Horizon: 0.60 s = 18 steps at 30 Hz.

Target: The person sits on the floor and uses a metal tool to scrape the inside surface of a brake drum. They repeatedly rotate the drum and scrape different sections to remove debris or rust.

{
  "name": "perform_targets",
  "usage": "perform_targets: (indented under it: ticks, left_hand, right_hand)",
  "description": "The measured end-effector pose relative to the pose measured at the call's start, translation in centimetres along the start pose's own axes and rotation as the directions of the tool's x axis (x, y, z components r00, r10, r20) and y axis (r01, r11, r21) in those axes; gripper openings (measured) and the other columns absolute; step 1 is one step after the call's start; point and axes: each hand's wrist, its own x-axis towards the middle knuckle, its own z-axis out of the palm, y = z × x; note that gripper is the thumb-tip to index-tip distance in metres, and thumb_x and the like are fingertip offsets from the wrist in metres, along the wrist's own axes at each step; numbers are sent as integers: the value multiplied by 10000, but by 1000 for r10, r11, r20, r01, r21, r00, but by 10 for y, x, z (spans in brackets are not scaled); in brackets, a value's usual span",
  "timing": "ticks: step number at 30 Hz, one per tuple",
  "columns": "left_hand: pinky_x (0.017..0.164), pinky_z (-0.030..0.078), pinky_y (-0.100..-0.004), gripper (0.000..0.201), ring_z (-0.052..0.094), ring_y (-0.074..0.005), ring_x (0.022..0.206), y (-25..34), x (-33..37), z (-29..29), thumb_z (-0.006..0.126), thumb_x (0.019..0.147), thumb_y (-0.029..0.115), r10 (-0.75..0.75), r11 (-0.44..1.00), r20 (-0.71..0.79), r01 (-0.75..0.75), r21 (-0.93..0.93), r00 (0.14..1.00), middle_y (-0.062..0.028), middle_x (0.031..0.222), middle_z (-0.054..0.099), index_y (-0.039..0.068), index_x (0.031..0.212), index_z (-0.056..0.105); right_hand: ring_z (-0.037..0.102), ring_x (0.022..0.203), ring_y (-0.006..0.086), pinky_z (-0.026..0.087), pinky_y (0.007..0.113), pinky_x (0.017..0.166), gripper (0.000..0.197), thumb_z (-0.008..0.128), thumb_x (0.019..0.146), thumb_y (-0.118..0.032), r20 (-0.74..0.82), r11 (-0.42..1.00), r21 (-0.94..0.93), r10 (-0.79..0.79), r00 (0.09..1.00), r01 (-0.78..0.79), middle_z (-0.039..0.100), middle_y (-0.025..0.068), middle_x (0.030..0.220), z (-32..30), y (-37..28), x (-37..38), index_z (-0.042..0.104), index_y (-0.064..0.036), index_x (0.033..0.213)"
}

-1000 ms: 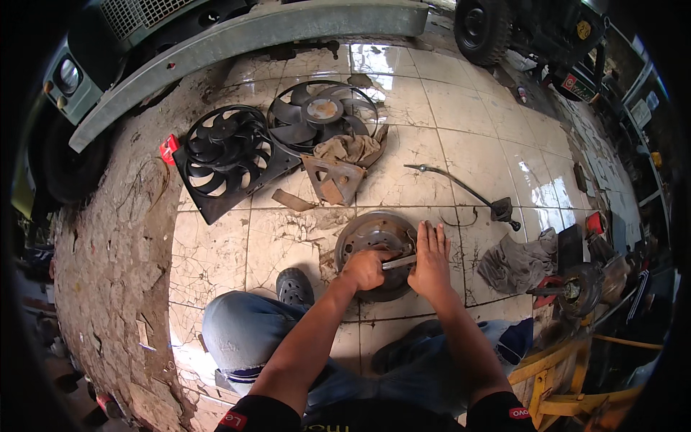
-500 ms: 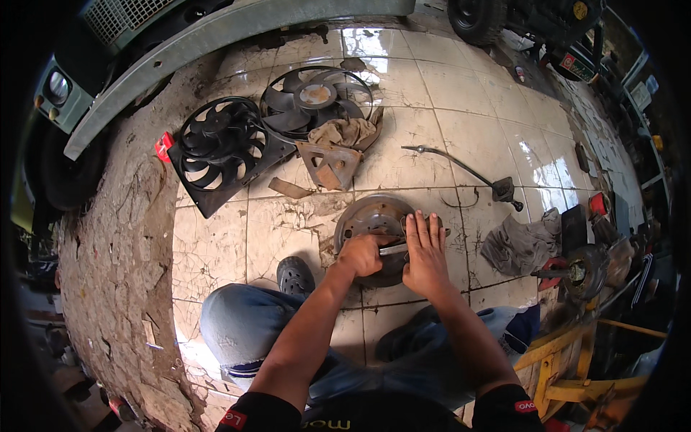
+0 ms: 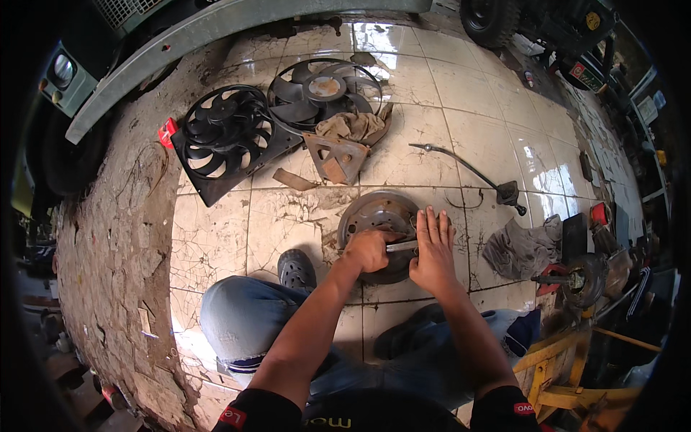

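A round, brown, rusty metal plate with holes, like a brake backing plate (image 3: pixel 358 209), lies on the tiles in front of me. My left hand (image 3: pixel 368 250) is closed over its middle, gripping a flat silver metal bar (image 3: pixel 402 246) that points right; the rest of this tool is hidden by my fingers. Over the plate's right side, my right hand (image 3: pixel 434 248) has its fingers stretched straight and close together, palm side against the bar's right end. Whether anything lies beneath that palm is hidden.
Two black radiator fans (image 3: pixel 223 137), a triangular rusty bracket (image 3: pixel 337 158) and a brown rag lie beyond the plate. To the right are a hose-like rod (image 3: pixel 464 164), a grey cloth (image 3: pixel 524 246) and a yellow metal frame (image 3: pixel 558 371). A vehicle bumper (image 3: pixel 216 36) spans the far left.
The whole view has shifted slightly. Both hands have moved a little to the right over the plate, with the left still gripping the bar and the right still stretched flat.
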Motion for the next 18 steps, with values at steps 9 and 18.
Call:
perform_targets:
  ticks: [9, 18]
  left_hand:
    - [1103, 454, -412, 664, 572, -365, 1276, 2, -2, -4, 621, 716, 65, 11, 996, -7, -12, -91, 1000, -163, 1384, 613, 189, 1368, 637]
    - [1064, 478, -422, 624, 592, -399, 1225, 3, 0, -7, 605, 704, 64, 30, 989, -46, -36, -142, 998, -193, 1309, 641, 148, 1319, 665]
  right_hand:
    - [140, 1544, 427, 158, 595, 1228, 996, 646, 694, 27, -68, 997, 20, -78, 995, 80, 220, 184, 1661, 6, -1, -6, 248, -66, 1602]
    - [171, 1535, 429, 156, 606, 1225, 970, 652, 710, 0, -101, 997, 79, 4, 995, 4, 255, 190, 1645, 9, 19, 13, 261, -74, 1594]
